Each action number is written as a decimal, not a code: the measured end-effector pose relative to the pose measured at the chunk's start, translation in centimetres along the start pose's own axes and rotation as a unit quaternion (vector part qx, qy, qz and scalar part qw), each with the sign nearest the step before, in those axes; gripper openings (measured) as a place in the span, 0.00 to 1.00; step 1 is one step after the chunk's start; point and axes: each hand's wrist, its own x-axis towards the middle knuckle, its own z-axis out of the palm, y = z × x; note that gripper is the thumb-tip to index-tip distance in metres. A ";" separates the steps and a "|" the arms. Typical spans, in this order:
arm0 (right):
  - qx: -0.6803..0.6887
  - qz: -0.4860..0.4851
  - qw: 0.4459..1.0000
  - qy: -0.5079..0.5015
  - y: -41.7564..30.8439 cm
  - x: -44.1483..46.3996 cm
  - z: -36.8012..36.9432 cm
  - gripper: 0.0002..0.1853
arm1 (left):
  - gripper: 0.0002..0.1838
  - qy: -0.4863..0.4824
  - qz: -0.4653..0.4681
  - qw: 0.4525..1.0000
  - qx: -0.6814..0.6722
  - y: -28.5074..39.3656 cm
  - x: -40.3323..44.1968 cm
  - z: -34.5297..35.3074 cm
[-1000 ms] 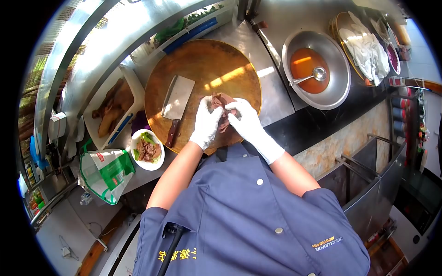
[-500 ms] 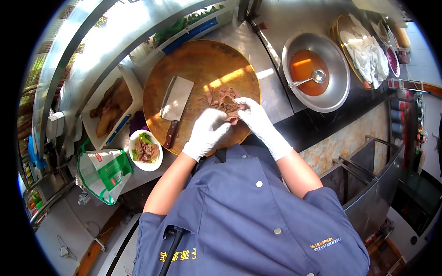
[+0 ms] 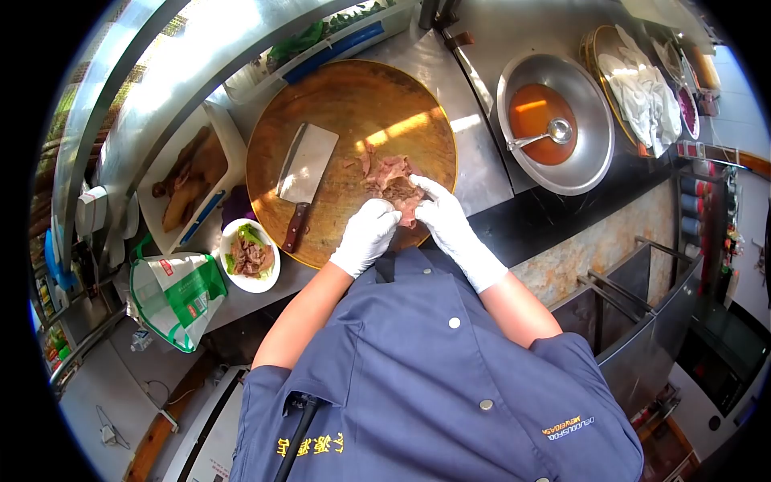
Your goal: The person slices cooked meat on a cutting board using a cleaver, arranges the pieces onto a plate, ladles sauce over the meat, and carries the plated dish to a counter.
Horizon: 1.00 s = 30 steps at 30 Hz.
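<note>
Sliced brown meat [image 3: 392, 178] lies in a loose pile on the round wooden board [image 3: 345, 96]. At the pile's lower left edge is my left hand [image 3: 367, 234], white-gloved, its fingers closed on some of the meat. My right hand [image 3: 451, 227], also gloved, pinches the meat at the pile's right side. Left of the pile a cleaver [image 3: 310, 165] rests flat, its dark handle toward me. A white bowl [image 3: 271, 274] with meat and green leaves stands beside the board at the lower left.
A steel basin [image 3: 596, 120] with reddish liquid and a ladle [image 3: 554, 131] stands at the right, near a white cloth [image 3: 640, 96]. Left are a tray [image 3: 234, 149] of meat pieces and a green-white bag [image 3: 181, 297]. A container of greens [image 3: 329, 36] stands behind the board.
The meat has gone from between my hands to a spread pile on the board. My left hand drew back from it, then returned to its edge. My right hand stayed close.
</note>
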 end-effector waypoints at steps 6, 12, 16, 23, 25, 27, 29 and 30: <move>-0.093 0.036 0.995 0.024 -2.4 -0.5 2.4 0.29 | 0.11 0.041 -0.197 0.971 -0.126 -0.1 0.4 -1.1; -0.459 -0.167 0.873 0.002 -2.8 -0.7 5.3 0.31 | 0.34 0.088 -0.429 0.854 -0.281 4.1 5.1 -3.0; -0.491 -0.180 0.852 -0.016 -2.6 0.2 6.1 0.30 | 0.31 0.129 -0.418 0.892 -0.116 0.7 3.0 0.7; -0.507 -0.165 0.846 0.028 -3.2 -0.1 8.6 0.26 | 0.32 0.137 -0.459 0.848 -0.225 -0.1 4.0 -0.1; -0.492 -0.164 0.855 0.014 -2.6 0.6 7.4 0.25 | 0.29 0.134 -0.453 0.858 -0.199 0.0 4.1 -0.8; -0.487 -0.170 0.856 0.000 -2.5 1.0 6.5 0.23 | 0.27 0.116 -0.448 0.866 -0.190 -0.4 4.0 -1.6; -0.491 -0.184 0.851 -0.014 -2.6 1.4 6.0 0.21 | 0.26 0.055 -0.431 0.888 -0.148 -0.6 3.9 -2.5; -0.474 -0.199 0.858 0.005 -2.7 1.5 6.0 0.16 | 0.25 0.057 -0.443 0.865 -0.228 -0.7 3.7 -2.6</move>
